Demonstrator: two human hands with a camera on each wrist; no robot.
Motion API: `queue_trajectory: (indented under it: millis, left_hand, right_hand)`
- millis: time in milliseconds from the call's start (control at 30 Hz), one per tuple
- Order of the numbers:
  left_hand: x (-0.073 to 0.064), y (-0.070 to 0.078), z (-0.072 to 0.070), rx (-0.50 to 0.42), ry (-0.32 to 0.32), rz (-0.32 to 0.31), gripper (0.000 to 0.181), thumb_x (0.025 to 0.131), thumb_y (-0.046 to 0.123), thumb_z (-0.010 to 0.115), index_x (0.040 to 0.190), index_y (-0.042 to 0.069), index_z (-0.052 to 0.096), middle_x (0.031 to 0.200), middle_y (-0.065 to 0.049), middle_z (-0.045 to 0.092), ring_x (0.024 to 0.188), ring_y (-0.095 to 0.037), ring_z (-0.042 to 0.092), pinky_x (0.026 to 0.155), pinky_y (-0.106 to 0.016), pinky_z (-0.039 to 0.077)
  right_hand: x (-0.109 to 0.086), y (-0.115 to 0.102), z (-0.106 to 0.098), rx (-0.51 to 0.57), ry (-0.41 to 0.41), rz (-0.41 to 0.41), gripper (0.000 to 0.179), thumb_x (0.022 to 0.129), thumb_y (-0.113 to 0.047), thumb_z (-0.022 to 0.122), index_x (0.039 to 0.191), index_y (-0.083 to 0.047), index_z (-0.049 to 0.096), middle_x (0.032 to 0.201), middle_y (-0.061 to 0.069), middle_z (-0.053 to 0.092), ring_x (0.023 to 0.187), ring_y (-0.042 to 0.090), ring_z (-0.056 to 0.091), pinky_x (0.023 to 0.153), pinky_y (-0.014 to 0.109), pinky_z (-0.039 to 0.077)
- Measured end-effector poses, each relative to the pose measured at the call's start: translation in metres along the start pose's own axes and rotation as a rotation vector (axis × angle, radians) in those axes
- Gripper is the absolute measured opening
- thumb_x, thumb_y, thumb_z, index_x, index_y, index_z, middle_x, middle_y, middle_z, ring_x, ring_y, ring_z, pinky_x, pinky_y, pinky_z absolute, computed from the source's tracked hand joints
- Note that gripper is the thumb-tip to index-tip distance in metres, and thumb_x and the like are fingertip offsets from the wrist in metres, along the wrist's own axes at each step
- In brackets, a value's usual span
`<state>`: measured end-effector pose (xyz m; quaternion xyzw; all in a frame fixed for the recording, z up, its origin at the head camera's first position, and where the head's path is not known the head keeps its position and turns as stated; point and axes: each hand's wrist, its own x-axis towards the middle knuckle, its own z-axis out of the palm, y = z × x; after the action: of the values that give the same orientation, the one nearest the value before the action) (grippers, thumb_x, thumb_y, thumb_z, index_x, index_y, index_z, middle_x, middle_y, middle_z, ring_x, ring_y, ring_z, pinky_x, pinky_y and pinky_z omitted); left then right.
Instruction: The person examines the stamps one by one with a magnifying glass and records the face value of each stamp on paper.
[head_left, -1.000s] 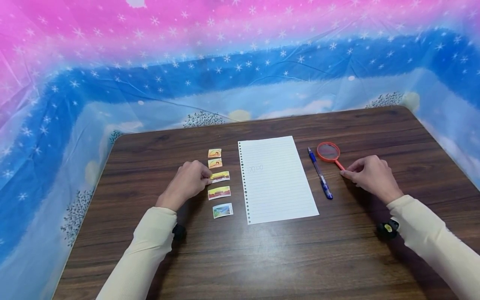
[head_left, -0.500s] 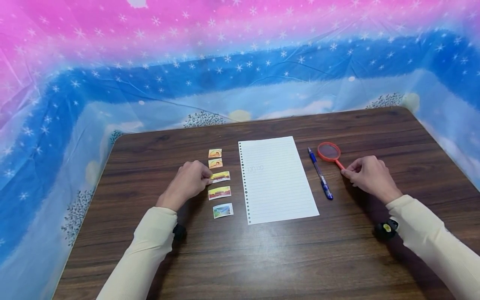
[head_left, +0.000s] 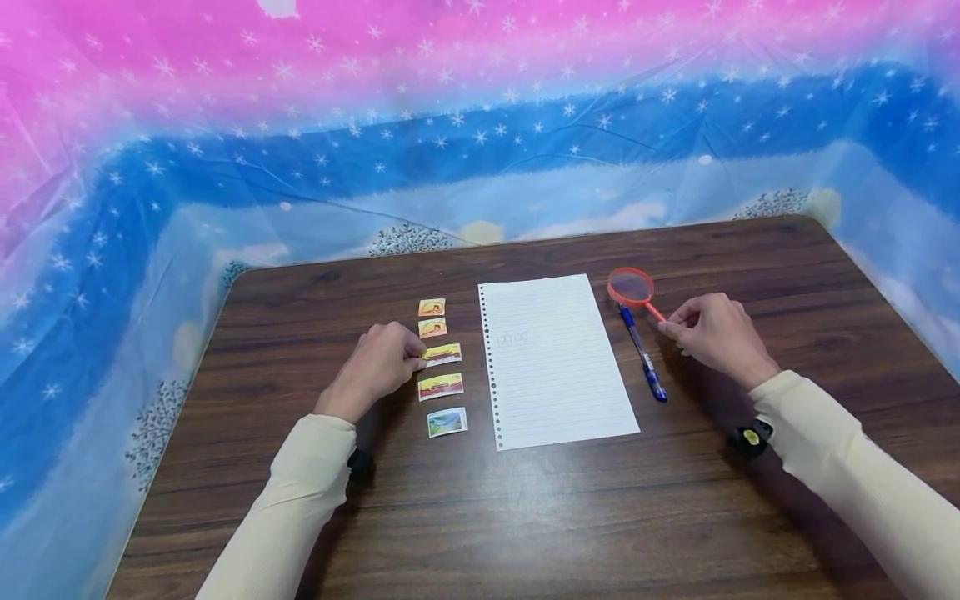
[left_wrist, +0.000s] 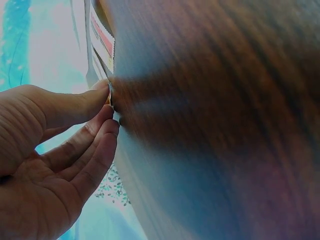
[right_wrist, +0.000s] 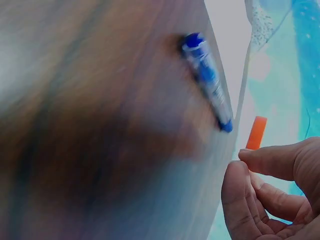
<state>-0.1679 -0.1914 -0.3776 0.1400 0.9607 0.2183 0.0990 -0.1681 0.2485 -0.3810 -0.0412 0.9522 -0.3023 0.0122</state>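
In the head view my right hand (head_left: 716, 335) pinches the handle of a magnifying glass (head_left: 632, 287) with an orange-red rim. Its lens hangs over the tip of a blue pen (head_left: 642, 354), raised off the table. My left hand (head_left: 378, 362) pinches the left edge of a yellow and red stamp (head_left: 441, 354), third down in a column. Thumb and fingertips meet on that edge in the left wrist view. A similar stamp (head_left: 440, 386) and a blue-green stamp (head_left: 447, 422) lie nearer me; two small orange stamps (head_left: 432, 308) lie beyond.
A lined, punched sheet of paper (head_left: 558, 367) with faint pencil writing lies between the stamps and the pen. All of it rests on a dark wood table (head_left: 525, 517). A pink and blue snowflake cloth (head_left: 480, 125) hangs behind and at both sides.
My right hand has lifted the magnifying glass and moved it left and away from me, toward the pen and paper. My left hand has stayed at the same stamp.
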Motion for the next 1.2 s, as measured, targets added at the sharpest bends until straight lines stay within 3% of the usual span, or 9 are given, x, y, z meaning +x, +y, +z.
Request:
queue_trajectory:
  millis: [333, 467, 867, 1033, 1200]
  left_hand:
    - [0.000, 0.000, 0.001, -0.004, 0.005, 0.003, 0.013, 0.093, 0.005, 0.074, 0.080, 0.009, 0.074, 0.074, -0.005, 0.064, 0.060, -0.020, 0.048, 0.058, -0.030, 0.039]
    - [0.000, 0.000, 0.001, 0.000, 0.007, -0.010, 0.008, 0.093, 0.006, 0.074, 0.087, 0.009, 0.078, 0.083, -0.006, 0.069, 0.063, -0.020, 0.052, 0.059, -0.030, 0.041]
    - [0.000, -0.001, 0.001, 0.006, 0.015, -0.004, 0.009, 0.093, 0.005, 0.073, 0.086, 0.009, 0.078, 0.082, -0.006, 0.070, 0.062, -0.019, 0.051, 0.059, -0.030, 0.041]
    - [0.000, -0.001, 0.001, 0.011, 0.019, 0.026, 0.020, 0.094, 0.004, 0.071, 0.075, 0.007, 0.072, 0.063, -0.001, 0.055, 0.055, -0.016, 0.044, 0.055, -0.029, 0.035]
    - [-0.001, 0.000, 0.001, 0.005, 0.020, 0.037, 0.025, 0.095, 0.004, 0.071, 0.070, 0.006, 0.067, 0.057, 0.002, 0.043, 0.052, -0.015, 0.040, 0.054, -0.029, 0.033]
  right_hand:
    - [0.019, -0.038, 0.025, 0.041, -0.033, -0.066, 0.018, 0.095, -0.013, 0.071, 0.090, 0.004, 0.075, 0.073, 0.011, 0.070, 0.058, 0.018, 0.061, 0.049, 0.031, 0.046]
    - [0.026, -0.053, 0.037, 0.043, -0.052, -0.078, 0.016, 0.095, -0.012, 0.070, 0.091, 0.003, 0.075, 0.077, 0.012, 0.071, 0.061, 0.019, 0.062, 0.052, 0.032, 0.048]
    - [0.035, -0.103, 0.074, 0.012, -0.099, -0.181, 0.011, 0.092, -0.010, 0.074, 0.088, 0.000, 0.076, 0.076, 0.007, 0.069, 0.065, 0.019, 0.058, 0.060, 0.031, 0.046]
    - [0.035, -0.119, 0.086, 0.028, -0.123, -0.241, 0.012, 0.091, -0.010, 0.075, 0.082, -0.003, 0.075, 0.072, 0.003, 0.068, 0.063, 0.016, 0.059, 0.060, 0.030, 0.047]
    - [0.033, -0.132, 0.095, 0.041, -0.156, -0.290, 0.012, 0.091, -0.010, 0.076, 0.080, -0.005, 0.075, 0.071, 0.001, 0.068, 0.062, 0.014, 0.058, 0.059, 0.029, 0.047]
